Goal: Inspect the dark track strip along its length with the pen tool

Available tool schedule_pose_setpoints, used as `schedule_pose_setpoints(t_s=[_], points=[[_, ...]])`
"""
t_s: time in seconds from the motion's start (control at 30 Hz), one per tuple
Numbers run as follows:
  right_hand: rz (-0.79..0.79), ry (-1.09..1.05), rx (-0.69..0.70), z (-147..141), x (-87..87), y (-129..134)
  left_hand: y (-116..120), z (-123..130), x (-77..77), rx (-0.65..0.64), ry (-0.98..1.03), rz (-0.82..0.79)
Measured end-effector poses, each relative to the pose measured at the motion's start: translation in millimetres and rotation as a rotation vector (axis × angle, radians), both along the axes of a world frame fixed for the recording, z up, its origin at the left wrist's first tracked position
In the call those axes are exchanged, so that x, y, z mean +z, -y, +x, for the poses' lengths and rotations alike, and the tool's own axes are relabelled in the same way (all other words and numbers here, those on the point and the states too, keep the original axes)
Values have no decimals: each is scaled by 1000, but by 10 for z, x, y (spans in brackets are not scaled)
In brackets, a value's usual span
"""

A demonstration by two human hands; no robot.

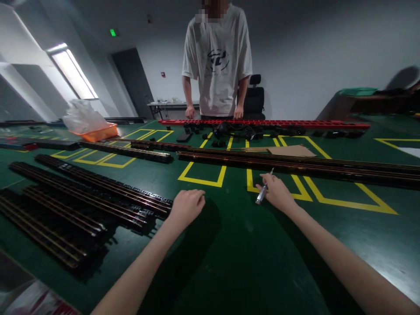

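Presently, the left hand (188, 203) is palm down over the green table (243, 262), fingers loosely curled; whether it grips anything cannot be told. The right hand (275, 190) is closed around one slim silver tool (261, 193), held between thumb and fingers, its pointed end directed away from the wearer.

Left of the left hand, four long black bars (98, 186) with copper-coloured strips lie side by side at a slant; the ends of the farthest are just beside that hand and its wrist. Ahead of both hands, yellow outlines (201, 181) mark the tabletop. Across them, more dark bars (295, 166) run off to the right, beyond the right hand; their exact number cannot be told. Ahead and left of the left hand are one shorter bar (131, 151) and, farther on, one orange tray (98, 132) bearing a pale plastic bag (80, 116).

Beyond the dark bars, ahead of the right hand, lies one brown cardboard piece (290, 151). Farther still, small black parts (218, 143), too many and blurred to count, lie in front of one red rail (262, 123). Behind it stands one person (218, 65), whose pale shirt bears a dark round print, its lettering unreadable. One lit green sign (113, 33), also unreadable, is at far left.
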State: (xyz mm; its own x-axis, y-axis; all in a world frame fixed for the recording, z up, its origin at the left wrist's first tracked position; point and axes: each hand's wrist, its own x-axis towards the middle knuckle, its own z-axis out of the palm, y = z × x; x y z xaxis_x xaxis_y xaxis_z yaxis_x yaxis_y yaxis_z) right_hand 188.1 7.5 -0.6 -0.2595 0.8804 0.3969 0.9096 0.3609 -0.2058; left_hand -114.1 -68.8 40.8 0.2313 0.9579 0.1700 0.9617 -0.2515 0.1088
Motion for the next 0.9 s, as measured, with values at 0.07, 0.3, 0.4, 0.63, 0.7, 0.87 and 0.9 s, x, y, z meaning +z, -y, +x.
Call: schedule_pose_setpoints(t_s=[0.07, 0.3, 0.4, 0.63, 0.7, 0.87, 0.9], points=[[-95, -14, 109, -240, 45, 157, 21, -362, 131, 161, 58, -40], [-130, 11, 284, -757, 118, 505, 92, -1373, 178, 113, 159, -238], [-118, 2, 278, -781, 95, 517, 106, -1464, 115, 19, 86, -268], [-16, -3, 286, -792, 54, 552, -32, -1395, 49, 31, 66, -175], [62, -25, 278, -802, 47, 567, -55, -1255, 34, 50, 19, -137], [371, -179, 289, -837, 52, 630, 10, -531, -8, -29, 11, -28], [432, -213, 289, -847, 65, 657, 33, -380, -8, -69, 47, 4]])
